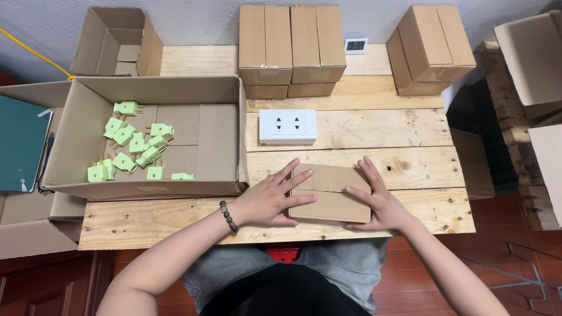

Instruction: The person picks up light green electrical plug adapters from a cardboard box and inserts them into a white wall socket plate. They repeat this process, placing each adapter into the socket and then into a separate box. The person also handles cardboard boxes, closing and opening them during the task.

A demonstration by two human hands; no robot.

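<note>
Left hand [266, 202] spread flat, fingers on small cardboard box [331, 199]; right hand [377, 199] spread flat on same box's right side; box closed, lying on wooden tabletop [410, 158] near front edge; white socket plate [287, 126] behind; open carton [216, 134] with green plugs [136, 149] left.

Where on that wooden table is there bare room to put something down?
Bare wood lies right of the white socket plate, below the tilted closed box, and along the front edge under the open box of green plugs. The middle front is taken by both hands on the small flat box.
</note>
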